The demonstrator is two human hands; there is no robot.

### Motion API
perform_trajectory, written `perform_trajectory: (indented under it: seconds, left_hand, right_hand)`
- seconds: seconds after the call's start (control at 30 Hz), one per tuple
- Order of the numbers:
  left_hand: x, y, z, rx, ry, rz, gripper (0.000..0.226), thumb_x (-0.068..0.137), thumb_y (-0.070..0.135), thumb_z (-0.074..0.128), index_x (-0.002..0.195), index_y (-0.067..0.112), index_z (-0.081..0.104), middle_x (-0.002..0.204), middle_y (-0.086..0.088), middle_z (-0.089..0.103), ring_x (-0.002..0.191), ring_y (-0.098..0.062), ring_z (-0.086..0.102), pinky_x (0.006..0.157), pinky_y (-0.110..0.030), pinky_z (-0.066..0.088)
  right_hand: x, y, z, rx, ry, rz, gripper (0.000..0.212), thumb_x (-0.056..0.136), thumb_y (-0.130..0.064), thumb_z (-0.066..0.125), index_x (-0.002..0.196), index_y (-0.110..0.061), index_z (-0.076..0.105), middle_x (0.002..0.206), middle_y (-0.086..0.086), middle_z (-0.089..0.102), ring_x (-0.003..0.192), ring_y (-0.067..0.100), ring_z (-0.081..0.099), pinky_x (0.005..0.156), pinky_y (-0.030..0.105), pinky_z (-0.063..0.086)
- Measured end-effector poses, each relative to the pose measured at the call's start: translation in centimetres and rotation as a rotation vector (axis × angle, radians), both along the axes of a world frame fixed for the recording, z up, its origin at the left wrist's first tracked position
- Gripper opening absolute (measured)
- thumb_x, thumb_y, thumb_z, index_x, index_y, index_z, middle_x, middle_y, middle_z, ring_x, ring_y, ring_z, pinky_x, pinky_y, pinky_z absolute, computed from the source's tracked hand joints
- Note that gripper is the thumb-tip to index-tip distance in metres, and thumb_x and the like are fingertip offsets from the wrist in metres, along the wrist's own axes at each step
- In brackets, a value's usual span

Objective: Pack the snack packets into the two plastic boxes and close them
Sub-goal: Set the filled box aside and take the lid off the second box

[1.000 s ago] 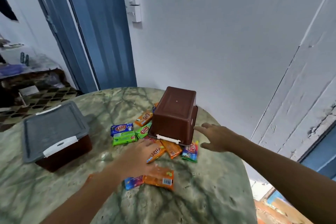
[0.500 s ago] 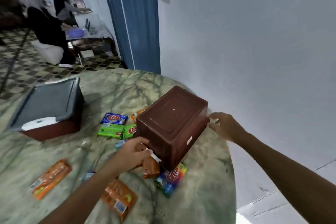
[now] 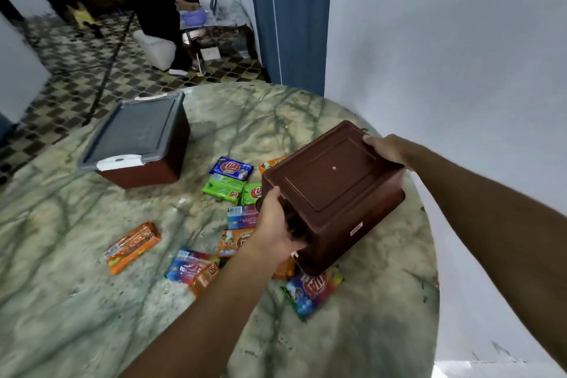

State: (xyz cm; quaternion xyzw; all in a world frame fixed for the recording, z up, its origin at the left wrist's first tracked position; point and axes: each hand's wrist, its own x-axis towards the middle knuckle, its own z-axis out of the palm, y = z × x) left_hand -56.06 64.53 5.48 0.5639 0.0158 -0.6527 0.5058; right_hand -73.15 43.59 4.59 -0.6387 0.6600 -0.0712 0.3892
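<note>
Brown box (image 3: 333,190), upturned, gripped between left hand (image 3: 274,232) and right hand (image 3: 386,149).

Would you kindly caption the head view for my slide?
Both hands hold an upturned brown box above scattered snack packets.

Soft, even indoor light, fairly bright, with no glare. The brown box (image 3: 333,193) throws a faint shadow toward 6 o'clock on the marble table (image 3: 76,285). Motion blur smears the room at 11 o'clock. Wide-angle distortion bends the wall (image 3: 445,40) at 3 o'clock.
</note>
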Motion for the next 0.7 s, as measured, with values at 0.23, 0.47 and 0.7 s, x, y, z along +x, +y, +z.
perform_trajectory:
  seconds: [0.23,0.47,0.7]
  left_hand:
    - [1.2,-0.2,-0.4,-0.062,-0.126,-0.059,0.074,0.086,0.074,0.030,0.121,0.017,0.062,0.114,-0.009,0.066,0.107,-0.027,0.060,0.094,-0.045,0.045]
    - [5.3,2.4,0.5,-0.535,-0.148,0.386,0.050,0.096,0.051,0.026,0.095,0.017,0.062,0.088,0.000,0.063,0.086,-0.016,0.056,0.075,-0.034,0.042]
    - [14.3,6.9,1.7,-0.415,-0.085,-0.070,0.070,0.091,0.063,0.033,0.100,0.005,0.072,0.098,-0.015,0.071,0.083,-0.025,0.068,0.071,-0.032,0.055]
  right_hand:
    - [-0.2,2.5,1.2,-0.030,-0.151,-0.111,0.088,0.086,-0.074,0.032,0.142,-0.006,0.043,0.145,0.016,0.044,0.130,0.033,0.045,0.110,0.042,0.033]
    - [-0.2,7.5,4.8,-0.204,-0.972,-0.296,0.066,0.094,-0.064,0.029,0.086,-0.011,0.069,0.083,0.005,0.071,0.079,0.019,0.065,0.072,0.028,0.050]
    - [0.5,12.3,4.4,0.308,-1.133,-0.227,0.069,0.083,-0.066,0.049,0.113,-0.007,0.068,0.107,0.013,0.071,0.089,0.025,0.068,0.074,0.032,0.055]
